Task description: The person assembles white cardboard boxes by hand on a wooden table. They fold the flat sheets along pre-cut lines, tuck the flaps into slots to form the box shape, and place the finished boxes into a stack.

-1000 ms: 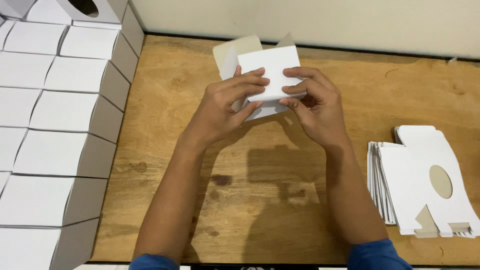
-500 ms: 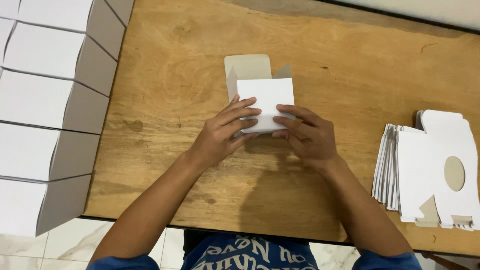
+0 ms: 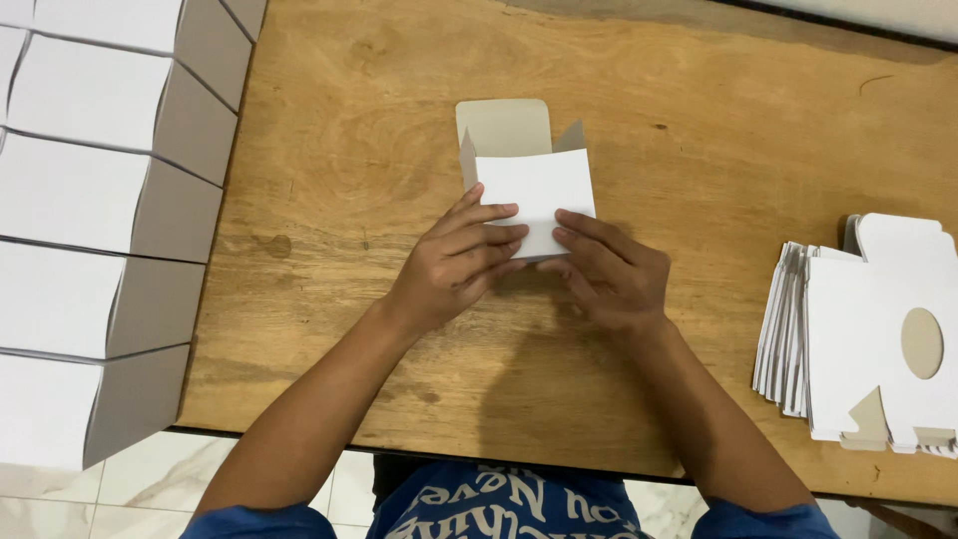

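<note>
1. Head view, compared with a second back: box (image 3: 534, 190) now lower over the table (image 3: 349, 130), nearer the body, with more of the table's near edge and the floor tiles in frame. Top flap now standing clear and open above the white front face. Judged from that: bottom end being closed, top end left open.
2. Far left: rows of finished boxes (image 3: 90, 210), white tops and grey sides, packed edge to edge, well apart from the hands.
3. Left hand (image 3: 454, 265): palm down, wrist bent inward, fingers stretched flat across the box's lower left corner, pressing and pinching it; thumb hidden underneath.
4. Centre: box upright on the wood, grey inner side of the flap facing up, small side tabs sticking out on both sides.
5. Right hand (image 3: 609, 274): palm down, fingers curled onto the box's lower right edge, gripping it against the left hand's fingertips; fingertips of both hands almost meeting.
6. Far right: stack of flat blanks (image 3: 858, 329), white, with an oval cut-out on the top sheet, untouched, near the table's right end.
</note>
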